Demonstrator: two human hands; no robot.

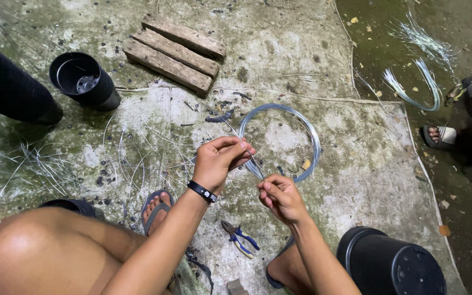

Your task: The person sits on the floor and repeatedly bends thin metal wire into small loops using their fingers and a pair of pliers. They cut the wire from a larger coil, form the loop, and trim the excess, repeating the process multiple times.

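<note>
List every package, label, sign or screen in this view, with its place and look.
None of those shows anywhere here.
Nearest to containers: round black plastic pot, open, upper left, and black plastic pot, upturned, lower right.
Left hand and right hand pinch thin silver wire, unlabelled.

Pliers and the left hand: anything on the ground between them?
Head view: nothing lies on that stretch; only stained concrete shows between the blue-handled pliers and the left hand. The left forearm with its black wristband passes just beside it.

L hand: fingers pinched, wrist bent | R hand: fingers pinched, lower, near L
</note>
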